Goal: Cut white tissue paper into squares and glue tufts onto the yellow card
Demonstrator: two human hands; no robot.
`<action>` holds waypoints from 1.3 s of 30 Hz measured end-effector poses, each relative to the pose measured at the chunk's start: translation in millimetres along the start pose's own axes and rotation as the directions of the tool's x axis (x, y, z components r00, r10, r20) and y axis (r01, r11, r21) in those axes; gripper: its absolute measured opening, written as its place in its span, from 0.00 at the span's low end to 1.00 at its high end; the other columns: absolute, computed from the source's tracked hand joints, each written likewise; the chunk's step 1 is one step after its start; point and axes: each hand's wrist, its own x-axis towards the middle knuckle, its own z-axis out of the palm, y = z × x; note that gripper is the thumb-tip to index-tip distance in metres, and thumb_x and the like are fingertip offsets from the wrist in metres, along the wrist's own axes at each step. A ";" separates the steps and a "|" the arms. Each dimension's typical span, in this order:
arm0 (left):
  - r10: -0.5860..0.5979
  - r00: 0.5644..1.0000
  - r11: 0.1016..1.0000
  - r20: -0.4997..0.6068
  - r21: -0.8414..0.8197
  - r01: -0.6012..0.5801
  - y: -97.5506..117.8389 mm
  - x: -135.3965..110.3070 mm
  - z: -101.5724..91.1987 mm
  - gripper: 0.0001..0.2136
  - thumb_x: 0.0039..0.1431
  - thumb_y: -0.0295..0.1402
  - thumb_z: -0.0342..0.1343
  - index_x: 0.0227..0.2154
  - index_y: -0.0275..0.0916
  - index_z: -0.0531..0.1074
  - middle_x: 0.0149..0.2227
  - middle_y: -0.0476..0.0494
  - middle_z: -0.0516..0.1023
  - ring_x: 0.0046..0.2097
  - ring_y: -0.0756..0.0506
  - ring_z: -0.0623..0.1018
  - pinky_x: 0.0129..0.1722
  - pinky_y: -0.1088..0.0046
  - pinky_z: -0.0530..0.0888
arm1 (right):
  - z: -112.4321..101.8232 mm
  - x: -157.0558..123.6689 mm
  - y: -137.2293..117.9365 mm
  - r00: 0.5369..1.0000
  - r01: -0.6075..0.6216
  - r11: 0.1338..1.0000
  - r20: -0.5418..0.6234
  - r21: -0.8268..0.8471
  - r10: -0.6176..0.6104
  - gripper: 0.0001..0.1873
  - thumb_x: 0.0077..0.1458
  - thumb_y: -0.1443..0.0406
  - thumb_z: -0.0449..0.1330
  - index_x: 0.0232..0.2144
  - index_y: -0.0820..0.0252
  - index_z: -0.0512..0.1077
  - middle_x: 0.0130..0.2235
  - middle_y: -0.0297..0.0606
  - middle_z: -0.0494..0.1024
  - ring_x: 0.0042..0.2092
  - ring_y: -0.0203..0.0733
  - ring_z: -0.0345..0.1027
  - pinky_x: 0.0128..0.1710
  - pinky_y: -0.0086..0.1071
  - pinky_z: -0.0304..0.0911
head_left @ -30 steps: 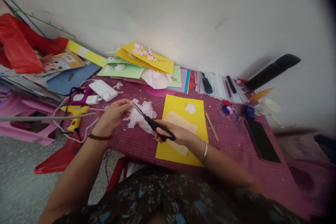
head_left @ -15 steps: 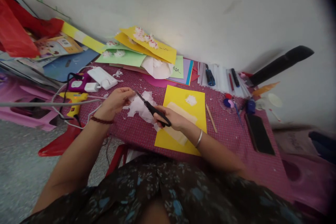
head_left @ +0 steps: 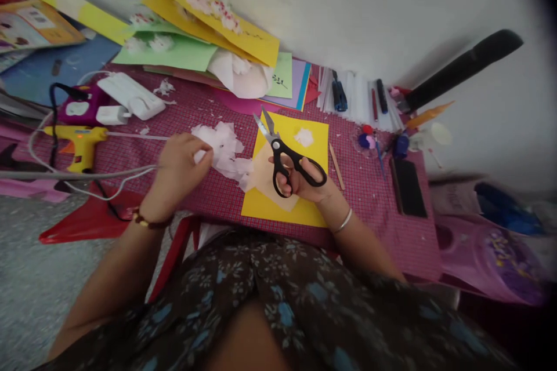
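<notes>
Hiding the tissue paper's (head_left: 224, 148) corner, left hand (head_left: 176, 165); right hand (head_left: 304, 181) gripping scissors (head_left: 278, 148).

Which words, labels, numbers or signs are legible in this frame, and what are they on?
Nothing reads clearly enough to quote.
On the light green sheet: black handwritten marks, too small to read.
On the booklet cover at far left: print too blurred.
On the scissors and glue gun: no marking visible.
</notes>
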 end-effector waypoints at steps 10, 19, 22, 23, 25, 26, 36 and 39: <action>-0.199 0.952 0.949 0.235 -0.197 0.247 61.6 -57.0 35.7 0.07 0.61 0.39 0.58 0.31 0.42 0.75 0.30 0.45 0.77 0.34 0.42 0.75 0.34 0.68 0.66 | 3.5 -7.6 -0.5 0.998 0.014 0.998 -0.068 -0.062 -0.019 0.34 0.58 0.41 0.63 0.56 0.57 0.69 0.32 0.32 0.73 0.28 0.35 0.64 0.28 0.31 0.63; -0.410 0.895 0.747 0.175 -0.498 0.440 58.3 -38.8 26.8 0.06 0.57 0.36 0.61 0.28 0.40 0.75 0.26 0.50 0.75 0.28 0.47 0.71 0.30 0.72 0.65 | 7.5 -8.1 0.1 0.997 0.072 0.994 -0.019 -0.081 -0.074 0.41 0.51 0.40 0.69 0.56 0.60 0.69 0.33 0.31 0.73 0.28 0.32 0.65 0.27 0.28 0.63; -0.444 0.896 0.760 0.030 -0.517 0.394 45.0 -15.7 8.7 0.06 0.55 0.35 0.64 0.28 0.39 0.76 0.26 0.51 0.75 0.29 0.49 0.70 0.31 0.73 0.65 | 7.1 -9.0 0.5 0.996 0.080 0.993 -0.034 -0.086 -0.083 0.39 0.51 0.40 0.69 0.54 0.60 0.70 0.32 0.31 0.73 0.27 0.32 0.65 0.27 0.28 0.62; -0.436 0.900 0.771 0.006 -0.514 0.377 39.8 -7.2 4.8 0.07 0.55 0.35 0.64 0.27 0.39 0.75 0.26 0.51 0.74 0.28 0.50 0.69 0.30 0.74 0.64 | 6.9 -9.5 0.5 0.996 0.082 0.992 -0.039 -0.094 -0.086 0.39 0.51 0.40 0.69 0.54 0.60 0.70 0.32 0.31 0.73 0.27 0.32 0.65 0.26 0.28 0.62; -0.422 0.907 0.773 0.002 -0.521 0.361 29.4 8.8 1.2 0.08 0.54 0.35 0.65 0.25 0.39 0.74 0.24 0.51 0.73 0.26 0.51 0.67 0.27 0.74 0.62 | 6.5 -10.5 0.5 0.994 0.090 0.989 -0.044 -0.115 -0.095 0.38 0.52 0.40 0.68 0.53 0.60 0.71 0.32 0.31 0.73 0.28 0.32 0.66 0.26 0.28 0.60; -0.421 0.907 0.767 0.008 -0.531 0.360 24.6 15.9 0.9 0.08 0.53 0.35 0.65 0.25 0.39 0.74 0.24 0.51 0.72 0.26 0.51 0.67 0.26 0.74 0.62 | 6.4 -10.8 0.5 0.994 0.092 0.988 -0.046 -0.127 -0.099 0.37 0.53 0.40 0.68 0.53 0.60 0.70 0.33 0.32 0.73 0.28 0.32 0.66 0.26 0.28 0.60; -0.394 0.893 0.151 0.216 -0.944 0.295 23.0 46.4 -32.6 0.08 0.52 0.29 0.63 0.27 0.40 0.67 0.27 0.51 0.74 0.31 0.51 0.74 0.30 0.76 0.68 | 5.3 -6.4 11.1 0.996 0.077 0.988 -0.037 -0.137 -0.083 0.35 0.53 0.40 0.68 0.47 0.61 0.69 0.32 0.33 0.74 0.27 0.32 0.66 0.25 0.28 0.62; -0.414 0.887 0.015 0.204 -0.973 0.231 24.3 40.2 -35.5 0.07 0.55 0.34 0.61 0.29 0.42 0.67 0.29 0.52 0.77 0.35 0.49 0.77 0.34 0.74 0.74 | 7.2 -6.0 14.2 0.997 0.074 0.985 -0.016 -0.158 -0.077 0.33 0.53 0.40 0.68 0.45 0.61 0.69 0.31 0.32 0.74 0.27 0.32 0.65 0.25 0.28 0.63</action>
